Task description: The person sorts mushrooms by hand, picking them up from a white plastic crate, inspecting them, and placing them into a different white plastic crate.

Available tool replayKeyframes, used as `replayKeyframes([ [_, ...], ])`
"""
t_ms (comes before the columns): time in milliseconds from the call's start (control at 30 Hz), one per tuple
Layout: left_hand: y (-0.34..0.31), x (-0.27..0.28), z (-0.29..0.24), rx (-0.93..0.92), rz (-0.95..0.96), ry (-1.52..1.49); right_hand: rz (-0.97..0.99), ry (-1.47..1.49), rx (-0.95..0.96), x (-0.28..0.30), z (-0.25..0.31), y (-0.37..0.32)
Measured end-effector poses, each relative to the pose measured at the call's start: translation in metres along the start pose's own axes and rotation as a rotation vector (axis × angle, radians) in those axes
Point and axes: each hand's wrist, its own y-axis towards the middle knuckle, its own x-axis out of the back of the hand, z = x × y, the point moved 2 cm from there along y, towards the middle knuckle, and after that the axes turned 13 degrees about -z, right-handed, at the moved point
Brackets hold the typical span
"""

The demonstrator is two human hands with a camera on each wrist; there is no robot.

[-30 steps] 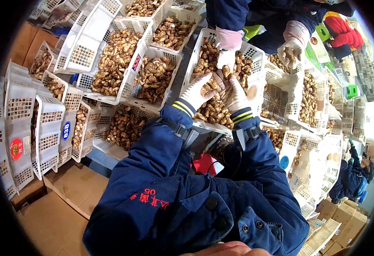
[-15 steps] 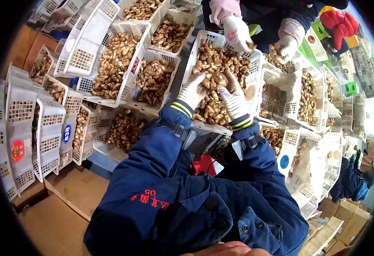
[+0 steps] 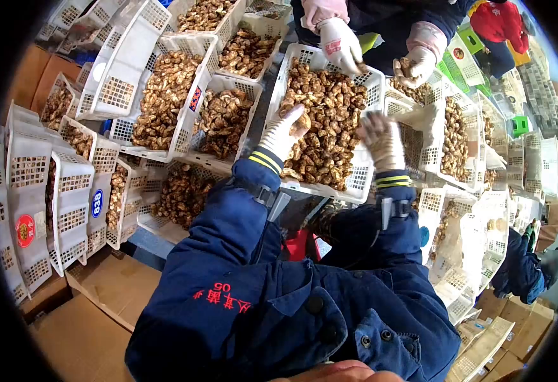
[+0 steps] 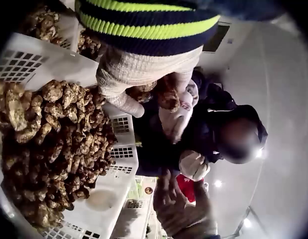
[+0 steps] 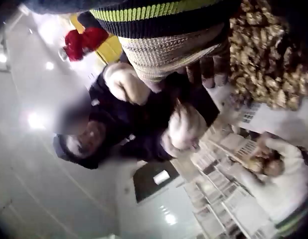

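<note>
Of the two hands, the right hand (image 3: 381, 141) blurred above the basket (image 3: 355, 183), its grip unreadable.

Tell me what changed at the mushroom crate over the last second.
The hands parted. The left hand has taken up a mushroom and grips it. The right hand swung right, over the right wall of the crate; blurred, grip unclear. The other person's gloved hand drew back to the far rim. The crate stays full.

Lettering on jacket and crate
Red "05" above red Chinese characters on blue jacket (image 3: 241, 280); blue oval sticker (image 3: 96, 202), digits blurred, on white crate (image 3: 105, 155).
</note>
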Motion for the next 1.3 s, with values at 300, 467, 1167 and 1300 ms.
replayKeyframes([
  [300,-0.018,-0.032,0.008,-0.134,0.304,0.383,0.254,0.275,-0.474,-0.050,-0.082,-0.034],
  [467,-0.002,-0.027,0.017,-0.037,0.291,0.139,0.216,0.377,-0.519,-0.051,-0.072,-0.041],
  [1167,-0.006,-0.010,0.008,-0.036,0.004,0.259,0.083,0.323,-0.141,0.033,-0.012,0.056],
  [1300,-0.010,-0.010,-0.003,0.104,-0.036,0.124,-0.234,0.419,-0.184,0.128,-0.022,0.136],
])
